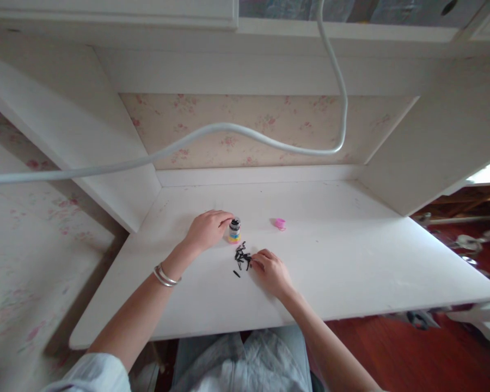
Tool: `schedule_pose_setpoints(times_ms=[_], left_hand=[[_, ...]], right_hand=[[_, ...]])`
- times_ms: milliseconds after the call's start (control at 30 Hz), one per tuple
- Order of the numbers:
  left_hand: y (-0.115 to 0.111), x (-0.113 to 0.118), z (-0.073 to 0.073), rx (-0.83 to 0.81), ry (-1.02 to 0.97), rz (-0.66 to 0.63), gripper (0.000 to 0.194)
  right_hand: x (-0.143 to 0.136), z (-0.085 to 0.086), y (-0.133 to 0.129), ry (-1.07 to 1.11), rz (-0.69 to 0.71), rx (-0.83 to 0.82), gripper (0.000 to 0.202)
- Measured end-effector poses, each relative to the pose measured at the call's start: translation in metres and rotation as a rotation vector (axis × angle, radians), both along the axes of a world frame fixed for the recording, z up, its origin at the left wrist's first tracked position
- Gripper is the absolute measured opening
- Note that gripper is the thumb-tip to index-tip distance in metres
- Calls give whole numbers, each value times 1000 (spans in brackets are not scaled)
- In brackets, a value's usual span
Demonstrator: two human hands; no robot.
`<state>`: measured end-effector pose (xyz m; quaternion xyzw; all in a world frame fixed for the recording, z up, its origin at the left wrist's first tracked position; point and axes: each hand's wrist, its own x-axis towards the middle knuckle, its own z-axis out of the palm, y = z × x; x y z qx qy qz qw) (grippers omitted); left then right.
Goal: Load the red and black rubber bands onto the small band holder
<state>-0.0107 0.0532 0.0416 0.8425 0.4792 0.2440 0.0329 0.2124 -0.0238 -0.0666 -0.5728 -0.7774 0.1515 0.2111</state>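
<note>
A small clear jar (234,231) with a colourful label stands on the white desk, black pieces filling its mouth. My left hand (209,227) comes from the left, thumb and fingers pinched together at the jar's rim; what lies between the fingertips is hidden. In front of the jar is a loose pile of thin black pieces (241,256), perhaps hair ties or clips, too small to tell. My right hand (271,272) rests at the pile's right side, its fingertips closed on one of these black pieces. A pink lid (280,224) lies right of the jar.
The white desk (351,261) has side panels and a raised strip along its back. A thick white cable or lamp arm (228,128) curves across the view above it. Overhead is a cabinet (106,13). Various objects stand on the red floor (371,348) at right.
</note>
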Motion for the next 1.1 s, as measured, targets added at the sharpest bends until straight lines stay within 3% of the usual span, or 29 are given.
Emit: schedule_pose_setpoints(times_ms=[233,367,500,667,833,967,1100], left_hand=[[0,-1,3,-10,-97,11,25],[-13,-6,-1,9,-187,49,25],[-44,-9,-21,-50,-276,68,24],[-87,-2,-63,-284,-212,-17,19],[-104,8,-89,-333,-76,22,17],[-104,12,-95,-312,-21,58,18],[-106,14,-98,-299,-58,88,20]], right_hand=[[-1,-1,2,-40,8,2,28],[1,-1,2,23,-10,4,29],[5,-3,3,149,-12,14,29],[6,1,10,342,-67,45,29],[-1,38,30,428,-63,175,28],[-11,77,53,327,43,265,29],[-19,101,73,143,135,301,29]])
